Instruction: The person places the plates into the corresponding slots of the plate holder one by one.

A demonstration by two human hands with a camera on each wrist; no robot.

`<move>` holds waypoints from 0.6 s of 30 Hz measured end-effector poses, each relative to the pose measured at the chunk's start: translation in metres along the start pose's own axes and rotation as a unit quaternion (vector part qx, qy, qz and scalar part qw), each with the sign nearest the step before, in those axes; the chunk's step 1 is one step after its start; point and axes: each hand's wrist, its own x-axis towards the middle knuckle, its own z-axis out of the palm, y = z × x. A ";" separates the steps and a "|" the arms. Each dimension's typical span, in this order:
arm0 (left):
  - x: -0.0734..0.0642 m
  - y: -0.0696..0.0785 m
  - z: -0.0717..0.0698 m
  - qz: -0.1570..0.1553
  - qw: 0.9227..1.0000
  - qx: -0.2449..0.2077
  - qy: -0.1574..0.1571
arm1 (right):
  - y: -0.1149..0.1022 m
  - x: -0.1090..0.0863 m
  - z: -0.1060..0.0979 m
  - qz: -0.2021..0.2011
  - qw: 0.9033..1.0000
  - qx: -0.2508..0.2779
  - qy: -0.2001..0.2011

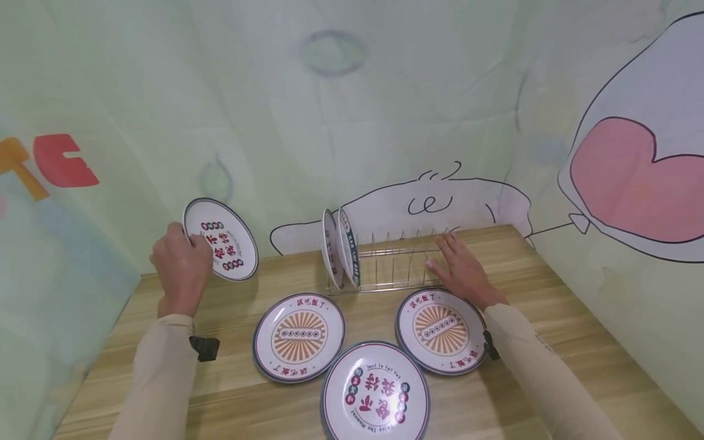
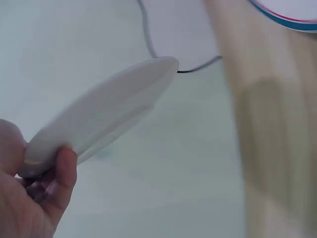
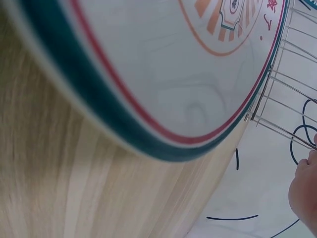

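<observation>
My left hand [image 1: 183,260] grips a white plate [image 1: 242,235] by its edge, tilted above the left end of the table. Red characters show on its face in the head view; the left wrist view catches its pale underside [image 2: 109,109], with fingers on the rim. At the right end of a wire dish rack [image 1: 385,287], my right hand [image 1: 464,272] has its fingertips on the wires, fingers loosely extended. Two plates stand upright at the rack's left end, a plain-backed one [image 1: 330,250] and a green-rimmed one [image 1: 352,256].
Three plates lie flat in front of the rack: a left one [image 1: 299,339] and a right one [image 1: 440,330] with orange sunbursts, and a front one [image 1: 374,394] with red characters. The wooden table [image 1: 236,403] meets a printed cloth backdrop [image 1: 264,122] behind.
</observation>
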 end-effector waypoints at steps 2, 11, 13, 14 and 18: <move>0.000 0.017 -0.008 0.012 1.000 -0.014 0.025 | 0.001 0.001 0.000 -0.003 1.000 0.000 0.001; -0.007 0.109 -0.031 0.120 0.984 -0.069 0.113 | 0.002 0.001 0.000 -0.003 1.000 0.004 0.001; -0.008 0.126 -0.028 0.149 0.978 -0.081 0.120 | 0.001 0.001 -0.001 -0.001 1.000 0.002 -0.001; -0.009 0.133 -0.027 0.159 0.976 -0.087 0.119 | 0.001 0.000 -0.001 0.000 1.000 0.004 -0.004; -0.013 0.162 -0.015 0.195 0.969 -0.104 0.107 | -0.001 0.000 -0.001 -0.001 1.000 0.007 -0.006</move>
